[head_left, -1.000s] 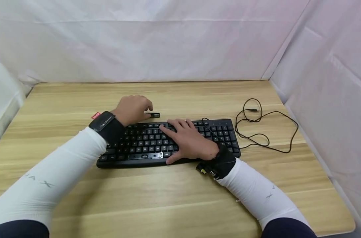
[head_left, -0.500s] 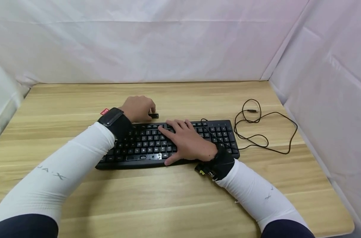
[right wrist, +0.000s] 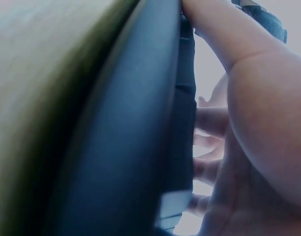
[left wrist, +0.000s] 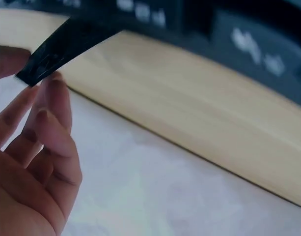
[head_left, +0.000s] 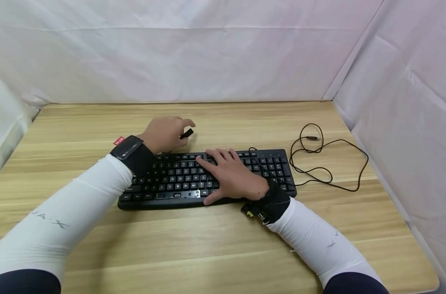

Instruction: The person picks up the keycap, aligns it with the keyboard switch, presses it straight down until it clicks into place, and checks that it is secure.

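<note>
A black keyboard (head_left: 188,179) lies on the table in the head view. My left hand (head_left: 164,134) is just past its far edge, pinching a small flat black stick (head_left: 186,134) between thumb and fingers. The stick is tilted, and its exact kind does not show. In the left wrist view, fingertips meet one end of the stick (left wrist: 57,54), while its other end overlaps the dark keyboard edge. My right hand (head_left: 235,175) rests spread on the keyboard's right-centre keys, thumb at the front edge. The right wrist view shows the keyboard's side (right wrist: 125,118) close up.
A thin black cable (head_left: 329,181) loops on the wooden table (head_left: 193,249) right of the keyboard, its plug (head_left: 311,138) toward the back. Part of the cable crosses the keys. White cloth walls (head_left: 171,61) stand behind the table and at the sides.
The black stick lay level beside the keyboard's far edge; now the left hand has lifted and tilted it. The left hand shifted right, then back left. The right hand stays in place.
</note>
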`<control>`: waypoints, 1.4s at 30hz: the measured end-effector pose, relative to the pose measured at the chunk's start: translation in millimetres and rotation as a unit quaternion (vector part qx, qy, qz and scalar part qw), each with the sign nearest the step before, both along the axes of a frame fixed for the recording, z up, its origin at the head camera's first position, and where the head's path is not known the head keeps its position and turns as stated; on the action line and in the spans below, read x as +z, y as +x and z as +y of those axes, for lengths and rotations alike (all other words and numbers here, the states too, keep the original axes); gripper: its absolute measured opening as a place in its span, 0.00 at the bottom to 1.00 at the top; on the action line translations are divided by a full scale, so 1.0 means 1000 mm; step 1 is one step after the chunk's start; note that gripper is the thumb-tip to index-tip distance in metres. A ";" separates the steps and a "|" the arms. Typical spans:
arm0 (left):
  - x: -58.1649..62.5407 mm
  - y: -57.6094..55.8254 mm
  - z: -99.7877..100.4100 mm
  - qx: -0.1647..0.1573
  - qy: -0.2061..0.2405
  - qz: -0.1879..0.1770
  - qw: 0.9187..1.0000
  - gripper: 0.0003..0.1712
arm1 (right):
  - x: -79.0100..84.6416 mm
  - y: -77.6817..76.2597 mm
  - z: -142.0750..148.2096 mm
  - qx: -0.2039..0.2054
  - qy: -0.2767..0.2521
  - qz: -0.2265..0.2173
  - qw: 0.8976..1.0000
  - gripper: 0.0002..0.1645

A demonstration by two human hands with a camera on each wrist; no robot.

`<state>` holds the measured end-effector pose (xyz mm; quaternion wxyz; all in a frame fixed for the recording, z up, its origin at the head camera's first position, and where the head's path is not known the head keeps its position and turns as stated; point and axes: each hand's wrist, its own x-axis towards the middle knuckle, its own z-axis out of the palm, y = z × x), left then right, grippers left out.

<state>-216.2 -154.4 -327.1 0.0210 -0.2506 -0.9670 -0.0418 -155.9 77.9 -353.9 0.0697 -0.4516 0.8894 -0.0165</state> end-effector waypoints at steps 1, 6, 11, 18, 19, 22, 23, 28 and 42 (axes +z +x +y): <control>0.002 0.001 -0.002 -0.001 0.012 0.009 1.000 0.23 | 0.000 -0.001 0.000 0.000 -0.001 0.002 1.000 0.68; 0.011 0.008 -0.008 -0.004 0.054 0.021 0.998 0.20 | -0.001 -0.003 -0.001 0.002 -0.004 0.005 1.000 0.68; 0.017 0.020 -0.013 0.002 0.101 0.032 0.994 0.16 | -0.002 -0.004 0.002 0.003 0.001 0.005 1.000 0.68; 0.016 0.040 -0.022 0.017 0.161 0.031 0.986 0.14 | -0.002 -0.005 0.005 0.002 -0.001 -0.005 1.000 0.68; 0.016 0.044 -0.024 0.021 0.166 0.028 0.986 0.13 | -0.002 -0.005 0.005 0.002 -0.001 -0.007 1.000 0.68; 0.015 0.052 -0.029 0.033 0.174 0.018 0.984 0.12 | -0.002 -0.006 0.007 0.002 -0.004 -0.002 1.000 0.68; 0.015 0.055 -0.030 0.039 0.174 0.013 0.984 0.12 | -0.002 -0.007 0.007 0.002 -0.005 0.000 1.000 0.68; 0.011 0.070 -0.038 0.060 0.156 -0.015 0.986 0.14 | -0.003 -0.006 0.008 -0.002 -0.005 -0.008 1.000 0.68; 0.002 0.094 -0.051 0.072 0.090 -0.073 0.991 0.20 | -0.001 -0.007 0.007 0.001 -0.011 -0.009 1.000 0.68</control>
